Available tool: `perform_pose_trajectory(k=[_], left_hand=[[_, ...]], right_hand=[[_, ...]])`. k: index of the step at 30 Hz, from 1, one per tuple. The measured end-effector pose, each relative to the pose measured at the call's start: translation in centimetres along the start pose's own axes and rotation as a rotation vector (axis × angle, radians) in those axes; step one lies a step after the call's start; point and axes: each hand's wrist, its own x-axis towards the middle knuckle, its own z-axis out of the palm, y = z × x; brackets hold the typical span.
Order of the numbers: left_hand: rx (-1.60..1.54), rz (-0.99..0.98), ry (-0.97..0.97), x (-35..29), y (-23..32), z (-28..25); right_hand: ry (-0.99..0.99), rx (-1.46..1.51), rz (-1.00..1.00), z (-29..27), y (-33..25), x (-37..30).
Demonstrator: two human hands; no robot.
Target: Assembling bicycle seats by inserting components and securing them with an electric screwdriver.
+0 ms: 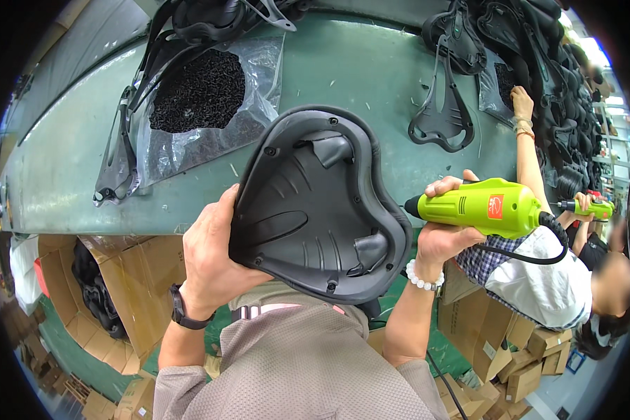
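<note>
Gripping black saddle (304, 217) at nine o'clock edge: left hand (210, 252). Right hand (442, 234), apart from left, clamped round green power driver (490, 208) at saddle's three o'clock. Saddle at worktop's (343, 70) six o'clock edge, hollow side showing.

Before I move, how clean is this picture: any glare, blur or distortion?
Head view: the black shell and green power tool look sharp; the left plastic bag shows shiny glints. Head view, rim: the far edge of the green worktable bends, corners fall to black, blurred patches sit at far right.
</note>
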Motion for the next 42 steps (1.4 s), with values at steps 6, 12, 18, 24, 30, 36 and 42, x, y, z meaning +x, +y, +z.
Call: perform_pose_trajectory(k=[6,12,18,24,30,36,42], left_hand=[[-0.034,-0.024,-0.013,0.0,0.1,0.1],[-0.055,-0.055,-0.028,-0.2,0.2,0.3],[-0.063,-0.083,-0.038,-0.4,0.3,0.4],[-0.080,-0.071,-0.045,0.0,-0.1,0.4],[-0.181,-0.149,-0.026,-1.3,-1.4,0.7],[-0.270,-0.330,0.015,-2.3,-1.7,-0.8],[-0.467,-0.653,0.318,-4.4,-5.2,-7.3]], right_hand=[[-0.001,-0.001,0.005,0.0,0.0,0.0],[-0.005,-0.017,-0.002,-0.1,-0.2,-0.1],[-0.012,-0.020,-0.001,-0.2,-0.1,-0.2],[0.014,0.005,0.001,-0.2,0.0,-0.1],[0.001,0.000,0.008,0.8,0.2,-0.1],[0.057,0.450,0.155,-2.5,1.4,-0.2],[-0.007,0.208,0.017,-4.2,0.6,-1.3]])
